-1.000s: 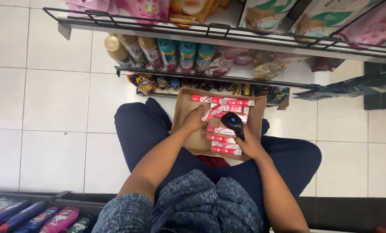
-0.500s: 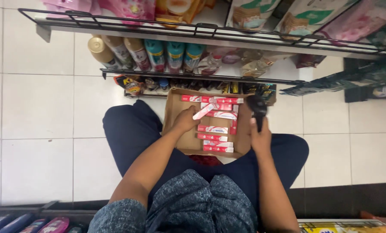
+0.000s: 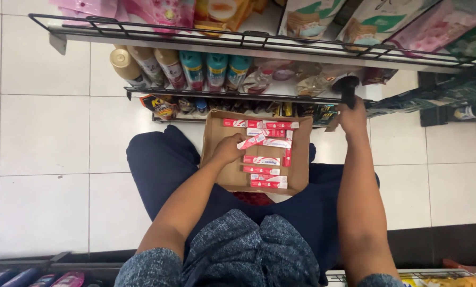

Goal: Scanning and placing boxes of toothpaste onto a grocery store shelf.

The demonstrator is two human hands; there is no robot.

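Observation:
An open cardboard box (image 3: pixel 227 175) rests on my lap, holding several red and white toothpaste cartons (image 3: pixel 264 170). My left hand (image 3: pixel 228 150) reaches into the box and grips one tilted red and white carton (image 3: pixel 251 142). My right hand (image 3: pixel 352 118) is stretched out to the right of the box, up at the middle shelf edge, closed on a black handheld scanner (image 3: pixel 347 87).
Wire-fronted store shelves (image 3: pixel 238 45) stand ahead: spray cans and bottles (image 3: pixel 195 68) in the middle row, bagged goods (image 3: pixel 312 16) on top, small packets (image 3: pixel 163 106) on the lowest row. White tiled floor lies left and right. Another shelf edge (image 3: pixel 30 276) runs behind me.
My right hand has lifted the black scanner out of the box and carried it up and right to the shelf. My left hand has stayed on a carton in the box.

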